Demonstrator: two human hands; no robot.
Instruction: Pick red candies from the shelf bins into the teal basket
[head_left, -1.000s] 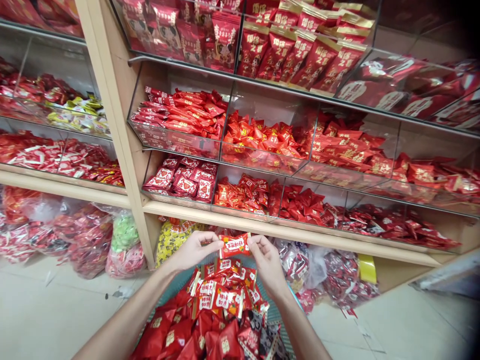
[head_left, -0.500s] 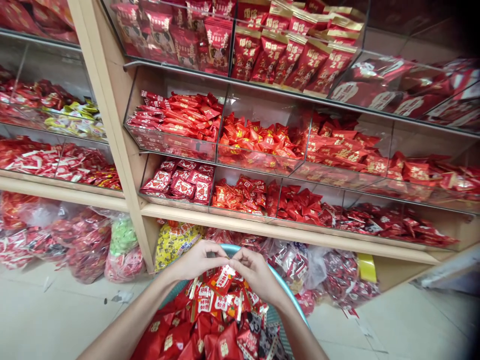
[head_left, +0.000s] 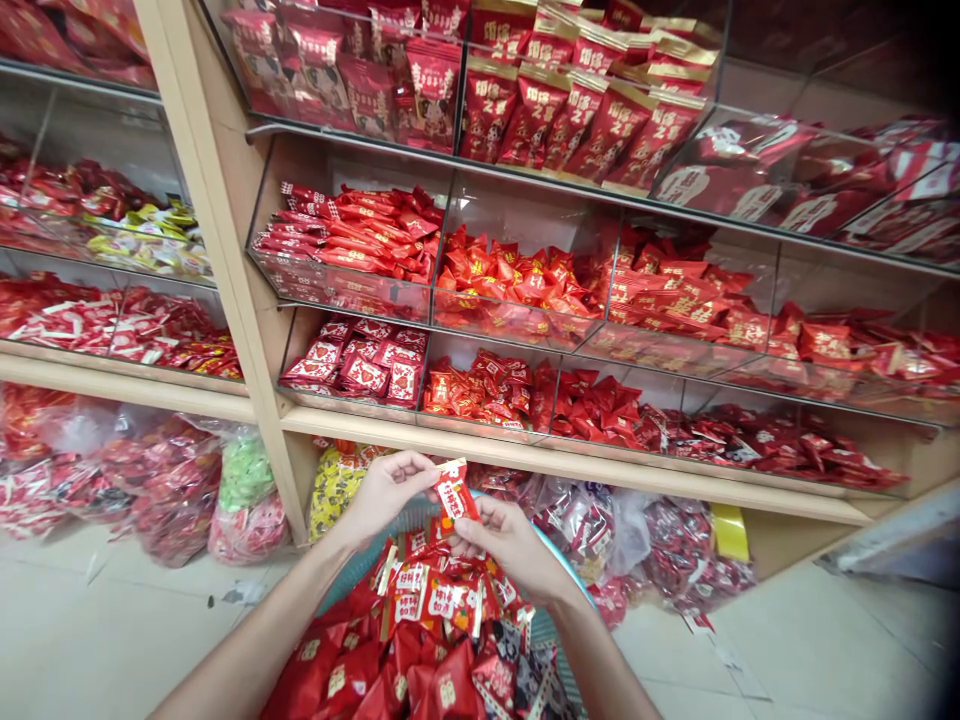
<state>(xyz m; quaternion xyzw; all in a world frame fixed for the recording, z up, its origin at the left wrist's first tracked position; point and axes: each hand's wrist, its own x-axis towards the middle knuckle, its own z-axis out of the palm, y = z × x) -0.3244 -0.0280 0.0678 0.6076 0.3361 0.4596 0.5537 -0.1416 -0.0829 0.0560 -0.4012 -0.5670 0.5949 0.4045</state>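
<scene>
A small red candy packet (head_left: 453, 492) with a white label and gold ends is held up between my two hands. The fingers of my left hand (head_left: 394, 492) pinch its upper left edge. Its lower right end is gripped by my right hand (head_left: 504, 540), thumb in front. Below them is a teal basket (head_left: 352, 570), heaped with wrapped candies. Similar orange and white packets (head_left: 450, 602) lie on top, larger plain red packets (head_left: 360, 680) sit nearer to me, and black patterned ones (head_left: 534, 670) lie at the right.
Wooden shelves (head_left: 600, 490) with clear bins of red packets (head_left: 517, 275) rise in front. Filled plastic bags stand on the tiled floor below: a yellow one (head_left: 334, 490), a green and pink one (head_left: 247, 500) and red ones (head_left: 577, 520). A wooden upright (head_left: 217, 220) divides the shelving.
The candy packet has been raised and turned more upright. My left hand has moved up and left, and my right hand slightly down, so the hands are farther apart.
</scene>
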